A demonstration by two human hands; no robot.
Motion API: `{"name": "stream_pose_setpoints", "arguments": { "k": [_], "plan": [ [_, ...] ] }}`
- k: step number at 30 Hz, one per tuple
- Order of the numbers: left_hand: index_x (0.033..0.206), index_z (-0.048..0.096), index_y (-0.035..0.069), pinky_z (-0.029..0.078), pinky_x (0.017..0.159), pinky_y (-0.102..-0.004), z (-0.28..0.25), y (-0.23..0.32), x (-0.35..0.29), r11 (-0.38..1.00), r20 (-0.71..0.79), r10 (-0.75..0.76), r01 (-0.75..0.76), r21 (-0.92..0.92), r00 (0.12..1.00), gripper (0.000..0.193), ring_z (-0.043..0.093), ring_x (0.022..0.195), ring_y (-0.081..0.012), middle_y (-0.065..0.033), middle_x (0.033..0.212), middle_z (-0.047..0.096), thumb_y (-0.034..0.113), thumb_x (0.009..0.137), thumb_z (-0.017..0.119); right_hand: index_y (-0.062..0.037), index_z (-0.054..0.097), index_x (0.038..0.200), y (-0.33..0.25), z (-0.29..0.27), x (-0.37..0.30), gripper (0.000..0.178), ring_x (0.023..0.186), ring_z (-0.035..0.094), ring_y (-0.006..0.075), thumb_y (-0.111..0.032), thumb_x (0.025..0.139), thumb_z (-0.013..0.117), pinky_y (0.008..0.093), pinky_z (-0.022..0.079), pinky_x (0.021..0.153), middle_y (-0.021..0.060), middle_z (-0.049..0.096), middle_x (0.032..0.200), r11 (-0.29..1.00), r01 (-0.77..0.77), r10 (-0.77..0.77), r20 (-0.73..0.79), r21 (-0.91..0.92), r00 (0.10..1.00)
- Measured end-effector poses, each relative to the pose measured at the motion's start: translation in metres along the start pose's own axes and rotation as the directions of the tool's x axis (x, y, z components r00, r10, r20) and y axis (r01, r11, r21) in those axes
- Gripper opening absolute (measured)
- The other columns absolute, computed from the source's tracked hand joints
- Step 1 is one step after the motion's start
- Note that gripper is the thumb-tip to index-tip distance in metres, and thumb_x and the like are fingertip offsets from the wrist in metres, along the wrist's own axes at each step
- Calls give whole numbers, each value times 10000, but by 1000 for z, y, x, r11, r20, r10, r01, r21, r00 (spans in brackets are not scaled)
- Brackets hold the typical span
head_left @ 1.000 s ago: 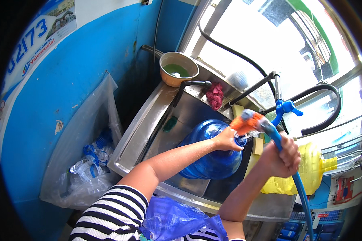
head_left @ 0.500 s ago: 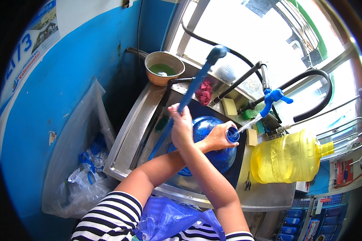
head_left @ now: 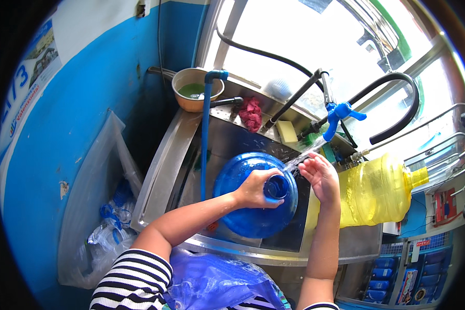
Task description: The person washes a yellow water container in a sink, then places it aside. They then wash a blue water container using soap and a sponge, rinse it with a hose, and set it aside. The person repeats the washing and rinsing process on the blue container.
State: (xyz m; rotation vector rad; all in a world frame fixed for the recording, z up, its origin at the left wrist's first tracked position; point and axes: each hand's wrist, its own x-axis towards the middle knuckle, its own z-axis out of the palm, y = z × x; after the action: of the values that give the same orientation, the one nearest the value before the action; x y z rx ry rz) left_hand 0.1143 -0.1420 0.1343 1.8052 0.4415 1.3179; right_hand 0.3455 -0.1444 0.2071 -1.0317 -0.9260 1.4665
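Observation:
A big round blue water jug stands in the steel sink, its open neck pointing up. My left hand is wrapped round that neck. Just right of it my right hand is raised, palm up, fingers stretched out and holding nothing. Water runs from the blue tap past its fingertips and splashes by the jug's shoulder. Left of the jug, apart from both hands, a blue pipe with an elbow at its top stands upright.
A yellow jug lies on its side at the right. Along the back are a bowl of green liquid, a red cloth and a yellow sponge. A clear plastic bag hangs at the left, by the blue wall.
My right hand has let go of the blue pipe and moved right, into the running water; my arms are uncrossed. The jug's neck, still in my left hand, has shifted left from under the stream.

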Motion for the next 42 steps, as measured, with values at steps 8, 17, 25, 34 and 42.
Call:
{"name": "stream_pose_setpoints", "arguments": {
  "k": [8, 17, 25, 34, 42],
  "plan": [
    [1049, 565, 69, 501, 911, -442, -88, 53, 27, 687, -127, 50, -126, -716, 991, 496, 660, 880, -251, -101, 935, 657, 274, 667, 807, -88, 512, 1331, 77, -183, -78, 440, 1064, 591, 205, -377, 1002, 468, 357, 476, 917, 69, 611, 1146, 997, -76, 63, -283, -35, 957],
    [1152, 601, 17, 510, 923, -424, -105, -121, -42, 229, 19, -755, 292, -929, 655, 721, 643, 1007, -272, -159, 1123, 654, 655, 818, 574, -87, 412, 1414, 135, -185, -158, 511, 1217, 483, 241, -395, 1008, 443, 385, 388, 1021, 109, 499, 1322, 928, 77, 88, -417, 364, 905],
    [1080, 655, 60, 535, 851, -479, -4, -193, -93, -79, 307, -918, 641, -763, 252, 429, 657, 918, -272, -152, 1033, 682, 381, 995, 383, -72, 202, 1519, 24, -92, -164, 621, 1435, 201, 253, -392, 1024, 398, 386, 184, 1156, 130, 206, 1563, 853, 100, -284, -294, -512, 913],
    [1356, 487, 63, 405, 1021, -400, 44, -216, -82, 319, 99, -893, 770, -552, 440, 565, 521, 1192, -249, -128, 1315, 549, 448, 944, 522, -19, 92, 1521, 1, -154, -111, 660, 1379, 304, 232, -362, 1035, 379, 339, 289, 1111, 147, 204, 1556, 832, -264, 2, -474, -488, 881],
    [1432, 406, 63, 302, 1096, -402, 31, -274, -102, 296, -87, -955, 898, -326, 283, 623, 388, 1350, -298, -163, 1478, 401, 476, 966, 432, -84, 102, 1532, 48, -106, -44, 768, 1360, 342, 288, -488, 979, 449, 388, 328, 1080, 199, 256, 1532, 629, -357, -19, -473, -690, 881]
  ]
}}
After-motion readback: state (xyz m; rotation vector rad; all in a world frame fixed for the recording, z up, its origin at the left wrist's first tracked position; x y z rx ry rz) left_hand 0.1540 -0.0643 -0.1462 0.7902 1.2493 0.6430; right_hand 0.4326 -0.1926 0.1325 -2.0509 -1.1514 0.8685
